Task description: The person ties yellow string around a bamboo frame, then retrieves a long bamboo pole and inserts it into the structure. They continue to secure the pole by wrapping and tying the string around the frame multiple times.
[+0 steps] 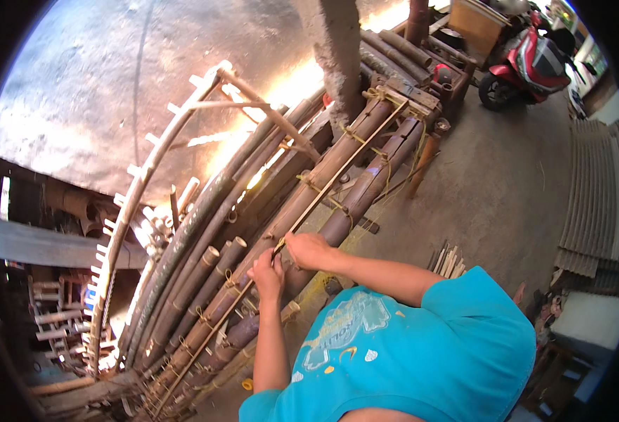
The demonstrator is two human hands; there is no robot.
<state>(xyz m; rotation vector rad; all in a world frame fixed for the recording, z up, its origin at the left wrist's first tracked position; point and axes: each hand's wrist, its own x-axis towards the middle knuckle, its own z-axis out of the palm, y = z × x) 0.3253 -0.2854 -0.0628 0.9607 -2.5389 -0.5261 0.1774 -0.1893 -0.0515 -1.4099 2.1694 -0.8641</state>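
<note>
Two thick brown bamboo poles (369,184) run side by side, slanting from the lower left to the upper right. A long thin bamboo strip (337,181) lies along them, with loops of yellow cord (335,204) tied at intervals. My left hand (267,276) is closed at the strip, fingertips pinched on a yellow cord tie (280,243). Just beyond it, my right hand (308,251) is closed at the same tie, fingers bent over the strip. The fingers cover most of the cord between them.
To the left lie more bamboo poles (183,295) and a curved bamboo frame with pegs (135,184). A concrete post (332,56) rises near the far end. A red scooter (531,67) stands far right, above stacked corrugated sheets (590,197). Thin sticks (448,261) lie beside my right arm.
</note>
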